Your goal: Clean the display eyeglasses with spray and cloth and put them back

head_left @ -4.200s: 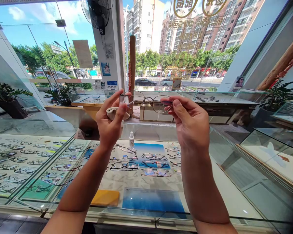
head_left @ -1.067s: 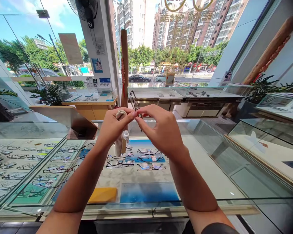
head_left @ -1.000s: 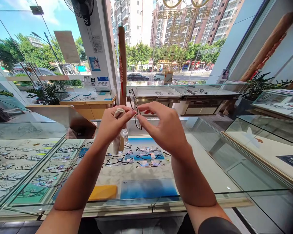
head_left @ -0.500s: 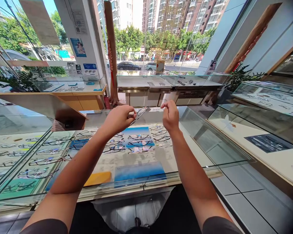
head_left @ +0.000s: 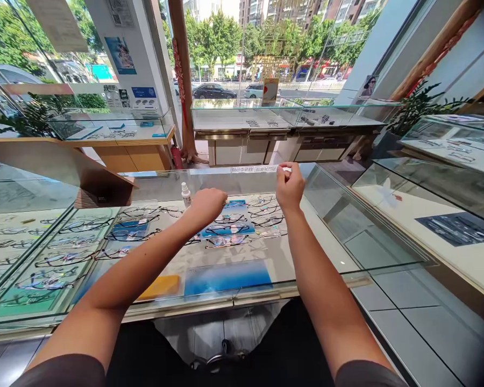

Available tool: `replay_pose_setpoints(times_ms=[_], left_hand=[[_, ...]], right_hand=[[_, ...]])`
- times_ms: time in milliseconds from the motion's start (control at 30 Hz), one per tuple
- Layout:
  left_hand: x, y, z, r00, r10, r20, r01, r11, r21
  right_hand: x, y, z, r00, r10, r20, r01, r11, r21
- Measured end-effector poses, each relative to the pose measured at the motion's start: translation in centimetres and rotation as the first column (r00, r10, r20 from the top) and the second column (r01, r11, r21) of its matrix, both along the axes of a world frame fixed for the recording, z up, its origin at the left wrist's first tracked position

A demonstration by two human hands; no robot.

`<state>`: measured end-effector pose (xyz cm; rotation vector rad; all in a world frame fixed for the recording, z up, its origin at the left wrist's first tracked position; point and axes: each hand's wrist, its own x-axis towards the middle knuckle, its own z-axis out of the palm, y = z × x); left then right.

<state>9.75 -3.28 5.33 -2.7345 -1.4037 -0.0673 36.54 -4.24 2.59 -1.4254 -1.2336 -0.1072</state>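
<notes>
Hanging curled, the left hand (head_left: 210, 205) and right hand (head_left: 290, 186) hide their grips, so I can't tell. Glasses (head_left: 231, 219) lie in the case (head_left: 263, 252) below, likely light and bendy: pinch the rims.

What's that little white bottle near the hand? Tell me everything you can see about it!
The little white bottle is small and slim, with a narrower white top and a pale body that looks like plastic. Its body has tiny greyish marks, too small to read. It's upright and seems to stand on the glass counter, just beyond the left hand. No fingers are wrapped around it. What's inside can't be seen.
</notes>
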Motion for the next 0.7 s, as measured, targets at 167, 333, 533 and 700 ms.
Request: replay_pose_setpoints(times_ms=[167,333,533,700], left_hand=[[0.5,0.1,-1.5,0.998,-0.026,-0.056,0.025,0.999,-0.029],[0.8,-0.1,-1.8,0.996,-0.026,-0.084,0.021,0.998,-0.057],[1.0,-0.2,-2.1,0.997,-0.024,-0.078,0.019,0.997,-0.069],[0.4,-0.7,-0.1,0.999,0.005,-0.038,-0.006,0.999,-0.034]], right_hand=[[-0.5,-0.1,-0.1,0.999,0.034,0.030,-0.033,0.999,-0.011],[-0.8,-0.1,0.0,0.998,0.058,0.040,-0.058,0.998,-0.014],[-1.1,-0.3,0.0,0.996,0.074,0.053,-0.072,0.997,-0.042],[-1.0,-0.1,-0.1,0.996,0.078,0.038,-0.075,0.994,-0.075]])
